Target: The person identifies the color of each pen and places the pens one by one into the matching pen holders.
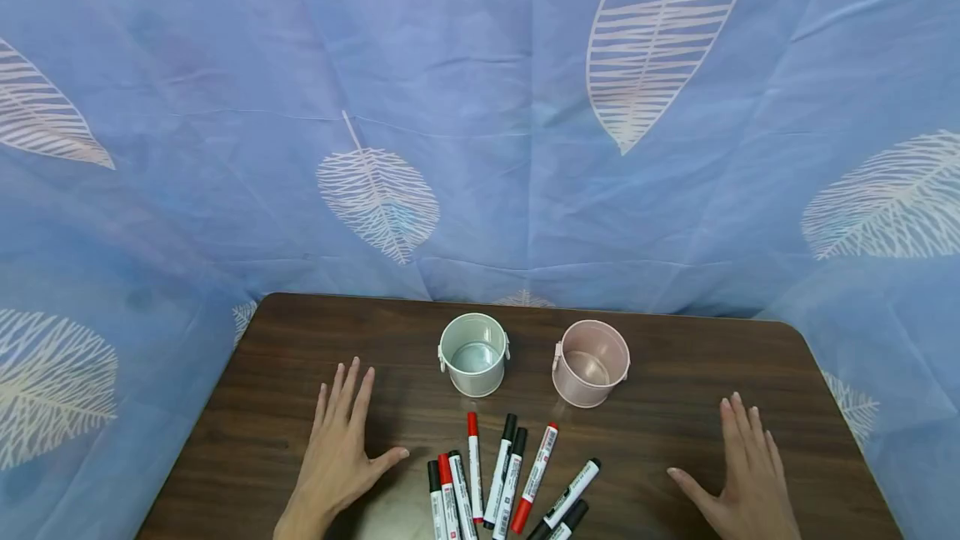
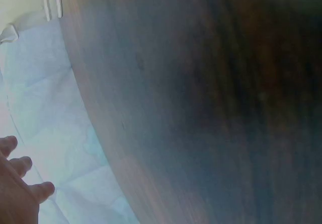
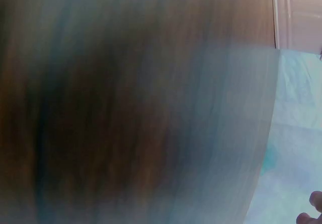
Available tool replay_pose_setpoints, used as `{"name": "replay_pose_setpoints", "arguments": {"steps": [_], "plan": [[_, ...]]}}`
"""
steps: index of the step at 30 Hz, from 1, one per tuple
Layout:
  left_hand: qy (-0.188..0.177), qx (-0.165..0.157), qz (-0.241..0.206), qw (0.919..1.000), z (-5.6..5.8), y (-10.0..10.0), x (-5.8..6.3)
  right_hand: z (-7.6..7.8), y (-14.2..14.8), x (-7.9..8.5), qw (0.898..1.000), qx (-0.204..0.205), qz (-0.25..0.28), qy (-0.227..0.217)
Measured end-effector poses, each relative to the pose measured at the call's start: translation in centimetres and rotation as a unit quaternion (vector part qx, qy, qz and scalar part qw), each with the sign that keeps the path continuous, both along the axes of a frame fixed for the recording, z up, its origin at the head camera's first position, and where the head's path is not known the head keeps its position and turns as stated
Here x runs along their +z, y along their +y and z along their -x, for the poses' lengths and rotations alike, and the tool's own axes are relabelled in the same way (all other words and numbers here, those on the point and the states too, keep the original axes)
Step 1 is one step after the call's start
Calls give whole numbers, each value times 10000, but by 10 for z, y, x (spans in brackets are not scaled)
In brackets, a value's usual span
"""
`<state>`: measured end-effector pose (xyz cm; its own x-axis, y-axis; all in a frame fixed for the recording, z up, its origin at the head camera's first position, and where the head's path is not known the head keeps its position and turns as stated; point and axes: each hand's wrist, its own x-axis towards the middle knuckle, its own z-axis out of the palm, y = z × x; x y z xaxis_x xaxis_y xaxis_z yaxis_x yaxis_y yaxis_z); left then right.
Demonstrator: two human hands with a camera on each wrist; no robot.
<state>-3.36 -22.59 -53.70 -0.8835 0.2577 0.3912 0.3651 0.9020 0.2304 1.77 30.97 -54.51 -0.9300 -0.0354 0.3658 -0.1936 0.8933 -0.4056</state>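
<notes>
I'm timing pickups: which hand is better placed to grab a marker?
Probably the left hand: it's empty and close to the leftmost marker. The right hand, also empty, has a wider gap to the rightmost marker.

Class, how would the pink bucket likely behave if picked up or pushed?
The pink bucket is probably light for its size: its walls look thin and nothing shows inside. Its smooth, shiny surface may be slightly slippery. Since it seems to narrow towards its base, a push near the rim might tip it.
</notes>
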Motion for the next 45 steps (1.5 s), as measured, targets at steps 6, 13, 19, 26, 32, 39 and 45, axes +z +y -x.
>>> {"name": "replay_pose_setpoints", "arguments": {"steps": [6, 13, 19, 26, 32, 39, 45], "plan": [[420, -413, -420, 9974, 6, 2, 0, 1, -3, -6, 9974, 329, 361, 527], [499, -671, -985, 9916, 19, 12, 2, 8, -18, -7, 9855, 926, 457, 1346], [349, -703, -1155, 9902, 24, 18, 3, 6, -29, -3, 9875, 979, 480, 1141], [241, -734, -1114, 9908, 29, 23, 4, 4, -36, -6, 9791, 1376, 439, 1434], [186, -991, -1278, 9867, 35, 33, 7, -5, -49, -5, 9861, 1383, 430, 811], [-44, -1339, -1535, 9790, 52, 47, 14, -10, -61, -5, 9885, 1467, 280, 237], [-117, -1298, -1723, 9764, 57, 52, 16, -9, -66, -4, 9873, 1522, 384, 234]]}}
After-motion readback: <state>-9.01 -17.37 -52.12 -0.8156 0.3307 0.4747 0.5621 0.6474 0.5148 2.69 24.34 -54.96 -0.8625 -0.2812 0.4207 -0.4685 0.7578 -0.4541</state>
